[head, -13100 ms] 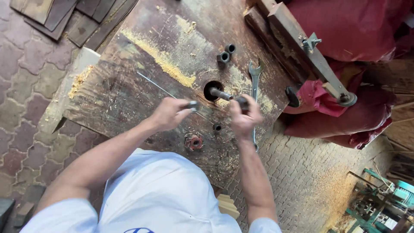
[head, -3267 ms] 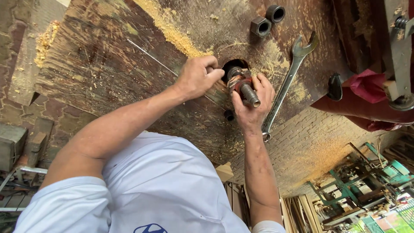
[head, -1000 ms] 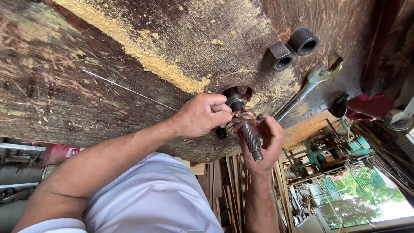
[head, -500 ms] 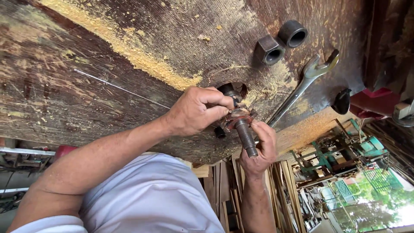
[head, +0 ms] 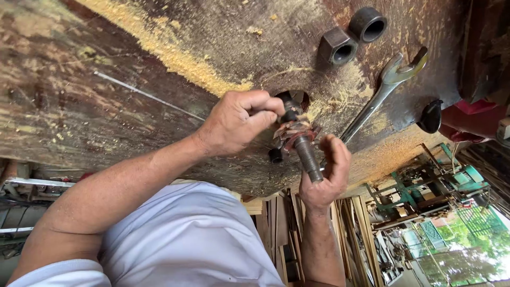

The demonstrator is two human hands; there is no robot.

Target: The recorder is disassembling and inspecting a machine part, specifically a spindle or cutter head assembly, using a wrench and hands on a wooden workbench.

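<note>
While the left hand is pinching the dark collar at the top of the threaded spindle, its grip is closing around that collar right at the hole in the worn, sawdust-strewn table. Just to its right, the reddish toothed cutter head is sitting on the spindle, which is rising out of the hole. The right hand is cupping the spindle's free end, with its fingers curled loosely against the thread. Doing this well probably means keeping the cutter square on the shaft, holding the teeth clear of the fingers and steadying the spindle. Farther right, 1 hex nut and 1 round sleeve are lying side by side, and an open-ended spanner is lying near them.
</note>
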